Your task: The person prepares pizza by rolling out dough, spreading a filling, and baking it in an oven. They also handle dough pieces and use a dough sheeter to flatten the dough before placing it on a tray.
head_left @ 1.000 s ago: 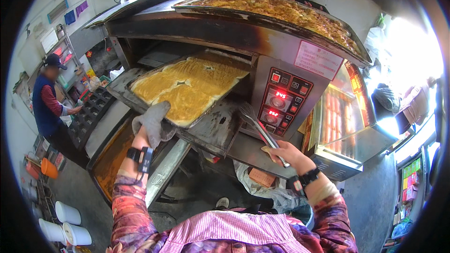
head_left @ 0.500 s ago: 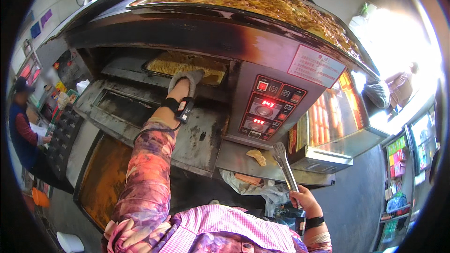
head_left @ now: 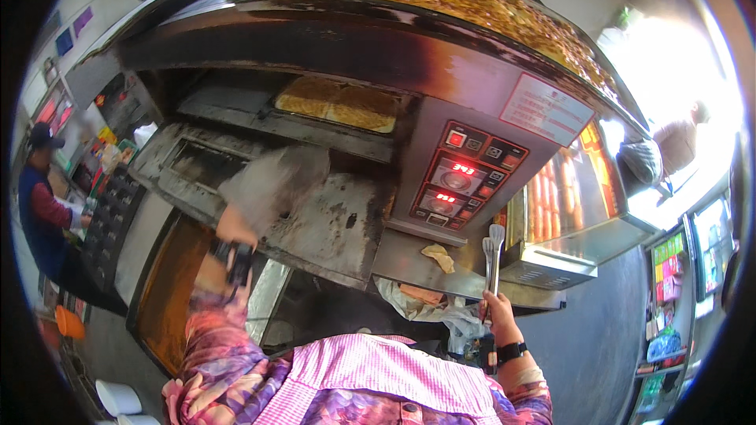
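Note:
A grey cloth [head_left: 277, 175], smeared by motion, is with my left hand [head_left: 236, 224] above the lowered oven door [head_left: 335, 228]. The fingers on that side are hidden by blur and cloth. Inside the oven opening lies a tray of golden flatbread [head_left: 337, 104], beyond the hand and apart from it. My right hand [head_left: 499, 316] grips metal tongs [head_left: 492, 260] low on their handles, tips pointing up. Those tips stand close to the warming cabinet, with nothing between them. A torn piece of bread [head_left: 438, 257] rests on the metal ledge left of the tongs.
Above the oven stretches a large tray of browned food [head_left: 441, 0]. A control panel [head_left: 457, 177] with red digits faces me, beside a glass cabinet [head_left: 559, 205] of sausages. Plastic bags [head_left: 429, 311] hang under the ledge. One person [head_left: 47, 205] stands left; another [head_left: 681, 145] is outside, right.
My left hand has drawn back out of the oven with the cloth, toward me and left. The flatbread tray sits deeper inside. In my right hand, the tongs have swung more upright.

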A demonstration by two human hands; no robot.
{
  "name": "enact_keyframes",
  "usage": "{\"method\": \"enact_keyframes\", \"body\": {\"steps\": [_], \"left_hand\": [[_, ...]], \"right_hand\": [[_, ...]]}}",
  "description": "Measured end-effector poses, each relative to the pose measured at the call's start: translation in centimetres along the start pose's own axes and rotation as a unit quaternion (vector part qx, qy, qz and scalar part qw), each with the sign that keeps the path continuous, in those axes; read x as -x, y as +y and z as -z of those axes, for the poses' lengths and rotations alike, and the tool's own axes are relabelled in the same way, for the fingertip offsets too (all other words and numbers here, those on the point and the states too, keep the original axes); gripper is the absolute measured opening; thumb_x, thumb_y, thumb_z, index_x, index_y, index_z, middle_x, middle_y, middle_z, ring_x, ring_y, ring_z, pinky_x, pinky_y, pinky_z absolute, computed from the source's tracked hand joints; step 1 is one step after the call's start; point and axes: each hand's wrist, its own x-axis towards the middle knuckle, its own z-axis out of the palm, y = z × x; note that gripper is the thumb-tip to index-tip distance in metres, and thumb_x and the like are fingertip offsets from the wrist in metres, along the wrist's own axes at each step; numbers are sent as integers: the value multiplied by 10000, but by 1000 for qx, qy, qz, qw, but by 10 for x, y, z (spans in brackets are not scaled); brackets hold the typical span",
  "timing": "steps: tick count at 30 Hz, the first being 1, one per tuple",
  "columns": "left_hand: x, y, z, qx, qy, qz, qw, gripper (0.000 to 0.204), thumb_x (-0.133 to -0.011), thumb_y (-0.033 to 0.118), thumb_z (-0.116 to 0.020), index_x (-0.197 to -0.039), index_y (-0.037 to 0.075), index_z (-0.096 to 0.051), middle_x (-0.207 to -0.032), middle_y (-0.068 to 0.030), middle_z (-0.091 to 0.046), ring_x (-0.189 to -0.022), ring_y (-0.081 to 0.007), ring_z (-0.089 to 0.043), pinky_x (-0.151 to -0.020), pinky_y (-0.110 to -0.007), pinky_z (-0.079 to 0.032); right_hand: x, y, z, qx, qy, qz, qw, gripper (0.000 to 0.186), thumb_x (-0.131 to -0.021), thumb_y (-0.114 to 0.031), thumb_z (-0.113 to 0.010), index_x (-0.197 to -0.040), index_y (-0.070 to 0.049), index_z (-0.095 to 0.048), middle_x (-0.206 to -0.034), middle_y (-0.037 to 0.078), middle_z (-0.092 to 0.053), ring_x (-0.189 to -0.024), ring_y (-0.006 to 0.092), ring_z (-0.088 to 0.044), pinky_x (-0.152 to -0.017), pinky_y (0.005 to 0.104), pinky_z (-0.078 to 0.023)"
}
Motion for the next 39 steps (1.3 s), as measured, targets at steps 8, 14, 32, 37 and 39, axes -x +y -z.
{"method": "enact_keyframes", "body": {"steps": [8,14,32,37,39], "left_hand": [[173,-139,90,70,74,177,979,449,-917,352,-500,-1268,71,-498,-1229,-72,-568,-1092,-227,-542,-908,-331,-448],[144,-221,97,259,165,225,925,457,-924,374,-483,-1271,78,-500,-1240,-66,-561,-1106,-227,-531,-925,-330,-435],[3,-51,-18,203,144,63,966,487,-945,442,-433,-1281,97,-505,-1273,-46,-540,-1148,-227,-496,-976,-330,-394],[-24,33,-59,200,111,-47,972,497,-950,461,-420,-1284,103,-506,-1283,-41,-534,-1159,-227,-486,-990,-329,-382],[-32,56,-69,178,130,-34,975,501,-953,468,-414,-1286,105,-507,-1286,-38,-531,-1164,-227,-482,-996,-329,-378]], "right_hand": [[-79,-19,-15,66,64,45,995,591,-827,-221,-695,-1305,17,-443,-970,98,-619,-789,168,-592,-645,282,-450],[-42,-34,-33,9,5,98,995,581,-828,-119,-672,-1353,-51,-431,-1200,84,-561,-1001,194,-584,-779,317,-489],[205,-378,53,228,242,668,666,446,-808,-82,-621,-1242,-36,-531,-1088,99,-610,-987,170,-604,-815,289,-510],[248,-471,50,274,391,650,591,582,-777,-142,-651,-1326,-76,-471,-1204,151,-577,-1023,242,-597,-873,380,-497],[251,-504,44,279,408,743,452,631,-766,-170,-661,-1353,-86,-444,-1247,173,-552,-1016,267,-601,-879,402,-489]]}}
